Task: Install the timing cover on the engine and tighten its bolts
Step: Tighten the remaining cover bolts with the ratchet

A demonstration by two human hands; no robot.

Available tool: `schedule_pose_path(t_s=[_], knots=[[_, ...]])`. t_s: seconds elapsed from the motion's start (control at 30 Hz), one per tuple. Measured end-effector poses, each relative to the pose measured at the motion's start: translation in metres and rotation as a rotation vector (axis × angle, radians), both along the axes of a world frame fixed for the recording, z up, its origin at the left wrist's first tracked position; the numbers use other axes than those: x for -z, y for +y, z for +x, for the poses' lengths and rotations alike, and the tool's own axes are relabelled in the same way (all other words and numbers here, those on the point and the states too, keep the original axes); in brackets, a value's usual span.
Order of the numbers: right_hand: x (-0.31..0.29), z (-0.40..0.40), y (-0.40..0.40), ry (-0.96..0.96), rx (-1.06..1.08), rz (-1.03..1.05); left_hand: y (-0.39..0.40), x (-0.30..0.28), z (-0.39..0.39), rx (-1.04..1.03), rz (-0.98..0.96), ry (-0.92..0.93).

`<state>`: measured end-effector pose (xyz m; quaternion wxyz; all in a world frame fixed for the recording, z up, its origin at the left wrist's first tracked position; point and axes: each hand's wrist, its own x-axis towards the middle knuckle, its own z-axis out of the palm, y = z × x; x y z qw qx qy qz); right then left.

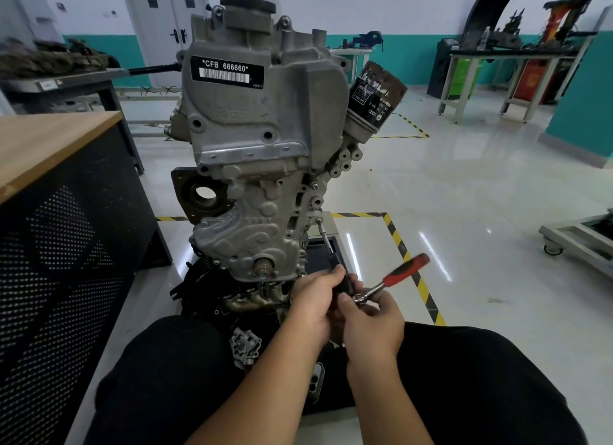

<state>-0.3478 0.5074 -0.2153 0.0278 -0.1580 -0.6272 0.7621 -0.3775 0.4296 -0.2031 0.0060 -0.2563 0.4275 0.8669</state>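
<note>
The engine (258, 119) stands upright in front of me, its grey timing cover (255, 225) seated on the face toward me. A long extension bar (326, 242) runs from a bolt on the cover's right edge down to my hands. My left hand (315, 298) grips the black lower part of that bar. My right hand (371, 325) holds the head of a ratchet (394, 275) whose red-and-black handle points up to the right. The ratchet head sits at the bar's lower end, between my two hands.
A wooden-topped cabinet (49, 146) with a perforated black side stands close on the left. A black oil filter (376, 94) juts from the engine's upper right. Loose metal parts (245, 345) lie on the floor between my knees. Yellow-black tape (408, 262) marks the floor. Workbenches (510, 59) stand far right.
</note>
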Motion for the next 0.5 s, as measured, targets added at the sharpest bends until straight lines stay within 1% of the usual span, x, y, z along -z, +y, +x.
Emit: schedule_pose_path(t_s=[0.07,0.1,0.2,0.23,0.27,0.43,0.5], knots=[[0.0022,0.0001,-0.0018,0.033,-0.008,0.099,0.0006,-0.0005,-0.0007,-0.024,0.019,0.012],[0.0028,0.0009,-0.0028,0.023,0.002,0.090,0.0004,-0.0015,-0.0002,-0.032,0.016,0.013],[0.0047,0.0017,-0.0037,-0.064,0.031,-0.119,-0.0007,-0.0042,0.0037,-0.020,-0.043,-0.010],[0.0059,0.0016,-0.0036,-0.087,0.028,-0.123,-0.0010,-0.0045,0.0047,-0.023,-0.051,-0.020],[0.0076,0.0010,-0.0037,-0.086,0.023,-0.096,-0.0011,-0.0050,0.0052,-0.029,-0.049,-0.032],[0.0074,0.0010,-0.0051,0.066,-0.013,0.082,-0.0009,-0.0062,0.0025,-0.018,0.034,-0.028],[0.0064,0.0006,-0.0046,0.058,-0.001,0.052,-0.0015,-0.0022,-0.0003,-0.006,0.025,-0.020]])
